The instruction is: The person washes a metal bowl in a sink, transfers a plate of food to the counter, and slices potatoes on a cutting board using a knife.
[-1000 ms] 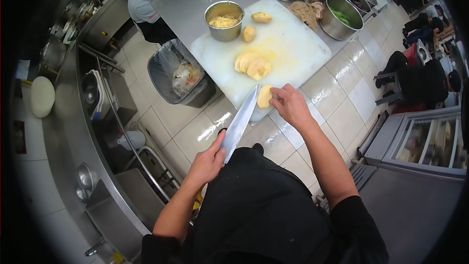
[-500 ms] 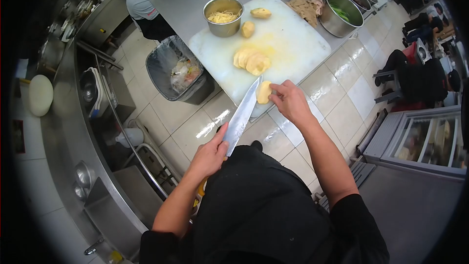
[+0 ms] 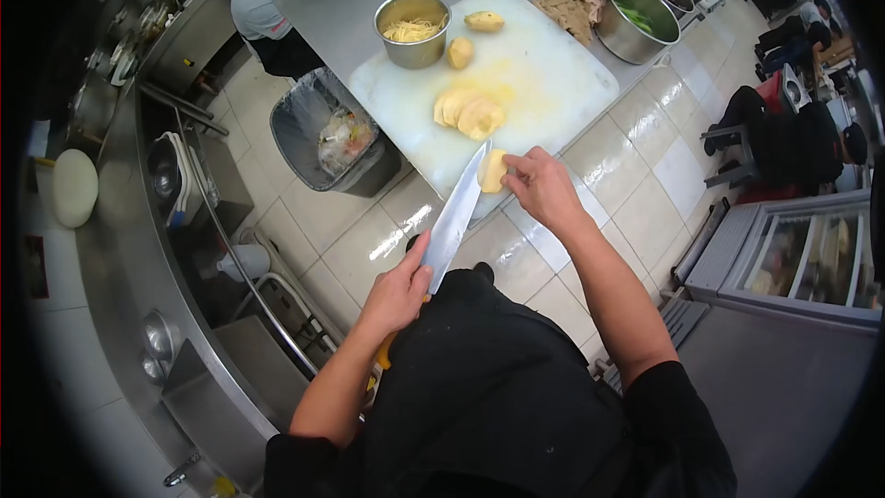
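My left hand [image 3: 398,290] is closed at the handle end of a large kitchen knife [image 3: 454,226], whose blade points up toward the cutting board. The fingertips of my right hand [image 3: 550,192] pinch a pale yellow potato piece [image 3: 492,172] beside the knife tip, over the board's near corner. Just beyond lie overlapping potato slices [image 3: 468,112] on the white cutting board [image 3: 553,74]. Farther back are a small potato piece [image 3: 460,53] and a longer peeled potato [image 3: 484,21]. A steel pot [image 3: 412,55] of thin yellow shreds stands at the board's far left.
Left of the table stands a lined bin [image 3: 300,143] with scraps. A brown cloth [image 3: 569,14] and a steel pot of green vegetables [image 3: 638,41] sit at the board's right, with several more containers behind. A person [image 3: 267,14] is at the far left.
The potato piece has turned slightly in my right fingers, next to the blade. The whole view has shifted a little; both hands keep their holds.
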